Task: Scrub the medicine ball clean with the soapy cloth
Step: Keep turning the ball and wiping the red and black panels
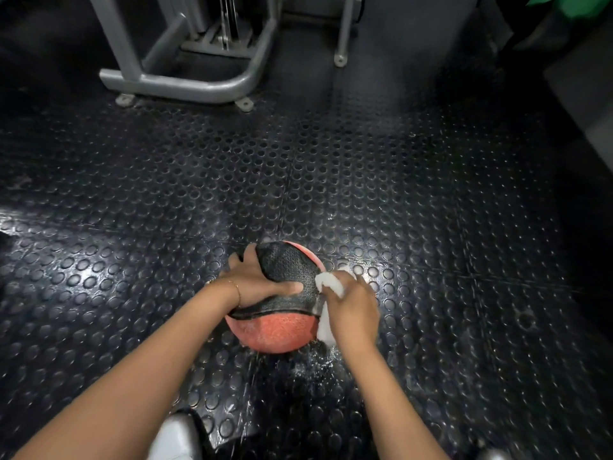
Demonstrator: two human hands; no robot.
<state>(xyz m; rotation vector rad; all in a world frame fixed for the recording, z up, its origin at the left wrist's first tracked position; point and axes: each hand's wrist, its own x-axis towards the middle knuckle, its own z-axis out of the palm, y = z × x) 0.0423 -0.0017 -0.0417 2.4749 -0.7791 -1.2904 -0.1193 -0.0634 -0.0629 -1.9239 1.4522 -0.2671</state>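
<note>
**Medicine Ball Scrub: Hand Positions and Handling Notes**

At the nearest edge of the view we noted the toe of a white shoe (175,436) on the studded rubber floor (431,194), with both forearms reaching away from it.

Just beyond the shoe, the medicine ball (275,330) sat directly on the floor, near the centre of the scene. Its near face was orange and grainy, and a black textured panel ran across its top.

The left hand (255,283) lay spread, palm down, over the upper left of the ball. Its thumb was laid across the black panel and its fingers reached over the far side. A thin bracelet (236,287) circled that wrist.

The right hand (351,307) pinched a bunched white cloth (326,283) against the ball's right side, and a loose tail of cloth hung below the hand. Wet specks and suds (318,360) showed on the floor beside and in front of the ball.

We judged the ball to be heavy and firm, so it would stay seated under pressure. As a sphere, it could still roll when pushed off centre. The pebbled skin should give grip when dry, but soap would make it slick. We therefore rated a broad, flat palm on the top, opposite the scrubbing side, as the sound place to take hold. We expected the cloth to be soft and limp, and best held bunched.

At the far left stood the grey tubular base of a gym machine (185,81), bolted to the floor. A green object (570,5) showed at the far right corner, but we could not identify it.
</note>
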